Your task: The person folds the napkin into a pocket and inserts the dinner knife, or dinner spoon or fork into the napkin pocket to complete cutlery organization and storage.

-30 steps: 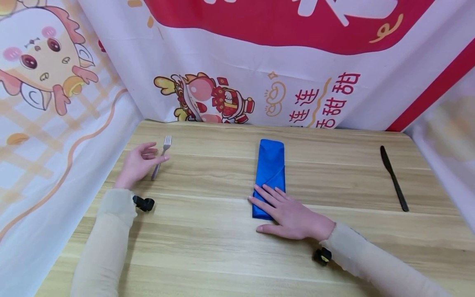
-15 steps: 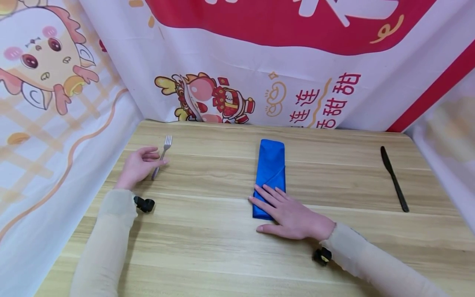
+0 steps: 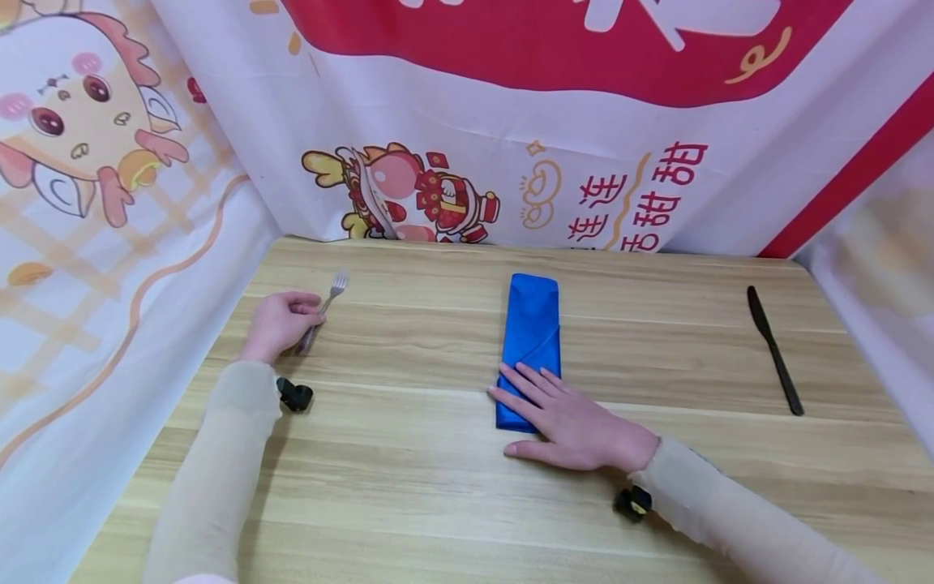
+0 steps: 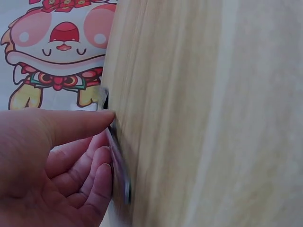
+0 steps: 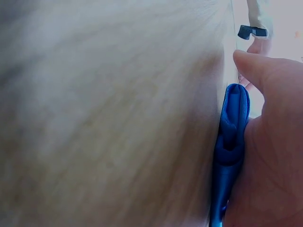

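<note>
At the left of the table, my left hand (image 3: 283, 324) pinches a silver fork (image 3: 334, 292) by its handle between thumb and fingers. The tines point to the back, tilted a little to the right. In the left wrist view the fork handle (image 4: 120, 165) slants down past the fingers, close over the wood. My right hand (image 3: 565, 418) lies flat with fingers spread on the near end of a folded blue cloth napkin (image 3: 535, 308) at mid-table. From the right wrist view the napkin's rolled layers (image 5: 232, 123) show under the palm.
A black table knife (image 3: 775, 350) lies at the right of the wooden table (image 3: 409, 487). Printed cloth hangings (image 3: 467, 113) stand along the back and both sides of the table. Each wrist carries a small black camera (image 3: 295, 396).
The left hand has moved slightly right and closed its thumb and fingers on the fork. The fork has turned a little, its tines now farther right. The right hand and napkin have stayed put.
</note>
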The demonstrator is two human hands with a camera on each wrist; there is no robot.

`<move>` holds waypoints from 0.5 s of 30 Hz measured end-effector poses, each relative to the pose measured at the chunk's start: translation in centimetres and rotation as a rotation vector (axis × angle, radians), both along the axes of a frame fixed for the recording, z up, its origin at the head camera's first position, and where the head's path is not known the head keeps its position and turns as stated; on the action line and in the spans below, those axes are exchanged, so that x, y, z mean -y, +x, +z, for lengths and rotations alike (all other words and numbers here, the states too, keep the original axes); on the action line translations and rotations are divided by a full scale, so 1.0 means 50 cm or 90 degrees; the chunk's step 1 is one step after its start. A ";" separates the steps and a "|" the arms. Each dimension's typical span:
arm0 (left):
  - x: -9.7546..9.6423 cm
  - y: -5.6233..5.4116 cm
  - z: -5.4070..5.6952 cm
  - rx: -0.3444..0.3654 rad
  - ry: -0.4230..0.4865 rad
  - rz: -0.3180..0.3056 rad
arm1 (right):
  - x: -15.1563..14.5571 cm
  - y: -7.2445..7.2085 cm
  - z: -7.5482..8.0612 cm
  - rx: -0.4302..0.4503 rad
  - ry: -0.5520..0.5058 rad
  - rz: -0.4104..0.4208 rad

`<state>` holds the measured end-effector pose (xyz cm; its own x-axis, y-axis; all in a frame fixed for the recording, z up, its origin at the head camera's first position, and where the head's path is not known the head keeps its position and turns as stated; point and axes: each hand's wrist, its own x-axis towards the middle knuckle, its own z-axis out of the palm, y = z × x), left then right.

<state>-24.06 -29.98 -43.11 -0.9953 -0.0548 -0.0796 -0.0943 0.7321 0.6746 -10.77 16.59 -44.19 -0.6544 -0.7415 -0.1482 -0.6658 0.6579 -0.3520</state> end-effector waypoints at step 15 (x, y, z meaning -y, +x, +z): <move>-0.003 0.006 0.007 -0.011 -0.048 -0.037 | 0.001 -0.001 0.002 0.002 -0.006 0.006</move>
<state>-23.78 -29.82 -42.74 -0.9982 -0.0028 -0.0595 -0.0390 0.7849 0.6184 -10.84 16.53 -44.10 -0.6466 -0.7494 -0.1425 -0.6715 0.6478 -0.3599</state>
